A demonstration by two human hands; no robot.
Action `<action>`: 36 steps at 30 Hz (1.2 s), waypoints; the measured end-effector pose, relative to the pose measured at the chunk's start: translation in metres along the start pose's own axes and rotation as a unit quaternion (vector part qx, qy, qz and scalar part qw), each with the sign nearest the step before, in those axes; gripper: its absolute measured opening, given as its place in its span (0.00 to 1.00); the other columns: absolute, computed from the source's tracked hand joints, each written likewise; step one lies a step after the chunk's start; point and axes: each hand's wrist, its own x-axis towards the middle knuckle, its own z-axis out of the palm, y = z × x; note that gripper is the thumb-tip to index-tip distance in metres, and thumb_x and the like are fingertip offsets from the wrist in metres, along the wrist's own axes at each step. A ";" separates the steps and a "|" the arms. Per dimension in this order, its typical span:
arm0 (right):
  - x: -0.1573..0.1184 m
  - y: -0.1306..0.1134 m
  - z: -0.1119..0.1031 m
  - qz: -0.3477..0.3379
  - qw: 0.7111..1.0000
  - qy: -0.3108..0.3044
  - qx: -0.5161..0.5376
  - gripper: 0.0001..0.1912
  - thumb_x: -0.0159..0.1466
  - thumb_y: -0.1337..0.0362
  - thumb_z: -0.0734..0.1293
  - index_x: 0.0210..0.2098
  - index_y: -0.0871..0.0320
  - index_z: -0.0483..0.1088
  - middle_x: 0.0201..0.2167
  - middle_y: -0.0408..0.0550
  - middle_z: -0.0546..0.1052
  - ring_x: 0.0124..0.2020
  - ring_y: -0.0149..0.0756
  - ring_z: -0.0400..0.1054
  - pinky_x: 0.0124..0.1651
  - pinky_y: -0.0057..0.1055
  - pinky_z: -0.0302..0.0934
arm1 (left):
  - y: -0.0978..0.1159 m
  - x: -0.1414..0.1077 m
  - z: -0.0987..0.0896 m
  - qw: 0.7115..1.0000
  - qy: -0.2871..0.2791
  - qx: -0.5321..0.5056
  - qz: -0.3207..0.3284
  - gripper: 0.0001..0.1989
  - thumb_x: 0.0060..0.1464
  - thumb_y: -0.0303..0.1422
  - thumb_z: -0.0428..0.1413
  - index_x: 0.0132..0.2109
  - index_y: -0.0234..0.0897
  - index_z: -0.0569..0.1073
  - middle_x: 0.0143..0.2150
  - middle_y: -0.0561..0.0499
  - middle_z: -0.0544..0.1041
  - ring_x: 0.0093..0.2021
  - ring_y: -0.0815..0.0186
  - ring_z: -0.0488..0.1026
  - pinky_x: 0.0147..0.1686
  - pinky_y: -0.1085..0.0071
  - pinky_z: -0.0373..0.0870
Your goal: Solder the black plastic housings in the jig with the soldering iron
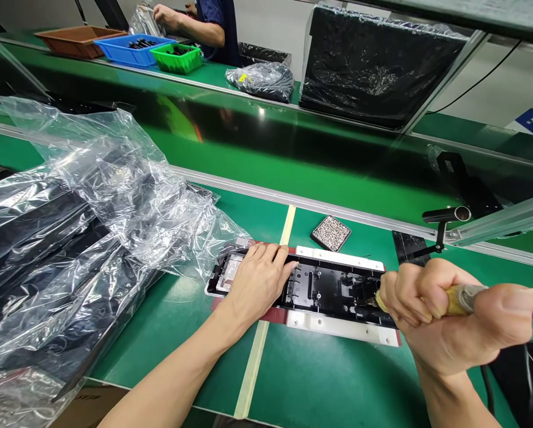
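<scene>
My left hand [261, 276] lies over the left half of a long black plastic housing [326, 288], its fingers stretched toward the far rim and the thumb pointing right. In my right hand [444, 315] is a screwdriver [460, 299] with a yellowish, worn grip. Its lower end points into the right end of the housing, where my fist hides most of the contact. White fixture blocks [341, 330] with small holes flank the housing along both long sides. A black dish of small screws [331, 232] stands just behind it.
Black parts in clear plastic film [70, 238] are heaped on the left. Behind a metal rail runs a green surface [248, 148]. Farther back are brown, blue [128, 50] and green bins, and a person's arm [199, 30]. A short metal tube [447, 214] on a bracket stands right.
</scene>
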 end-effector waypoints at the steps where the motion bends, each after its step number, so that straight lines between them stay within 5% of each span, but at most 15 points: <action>1: 0.000 0.000 -0.001 0.001 1.000 -0.002 -0.001 0.35 0.62 0.34 0.68 0.19 0.55 0.56 0.13 0.37 0.49 0.15 0.26 0.43 0.16 0.30 0.40 | 0.000 0.000 0.000 1.000 0.001 -0.002 0.000 0.14 0.74 0.38 0.49 0.53 0.32 0.73 0.46 0.41 0.79 0.45 0.52 0.77 0.48 0.55 0.71; 11: 0.001 0.004 -0.003 -0.009 1.000 -0.005 0.019 0.32 0.63 0.37 0.68 0.20 0.55 0.58 0.14 0.37 0.50 0.15 0.26 0.43 0.17 0.29 0.39 | 0.000 0.003 -0.008 0.997 0.058 -0.039 0.027 0.13 0.71 0.35 0.55 0.56 0.31 0.72 0.54 0.37 0.77 0.60 0.47 0.72 0.56 0.51 0.73; 18: -0.001 0.004 -0.007 0.002 1.000 -0.009 0.029 0.32 0.63 0.36 0.68 0.21 0.55 0.59 0.14 0.38 0.50 0.16 0.26 0.44 0.17 0.30 0.39 | 0.004 0.000 -0.010 0.991 0.036 -0.091 0.090 0.12 0.73 0.32 0.50 0.41 0.35 0.75 0.35 0.48 0.74 0.36 0.61 0.70 0.36 0.63 0.71; 36: -0.002 -0.001 -0.007 0.008 1.000 -0.017 0.006 0.31 0.65 0.37 0.66 0.20 0.55 0.58 0.14 0.39 0.51 0.15 0.26 0.45 0.18 0.31 0.40 | -0.001 -0.001 -0.005 0.987 -0.058 -0.118 0.093 0.12 0.71 0.24 0.50 0.52 0.34 0.78 0.37 0.50 0.73 0.34 0.64 0.72 0.33 0.66 0.75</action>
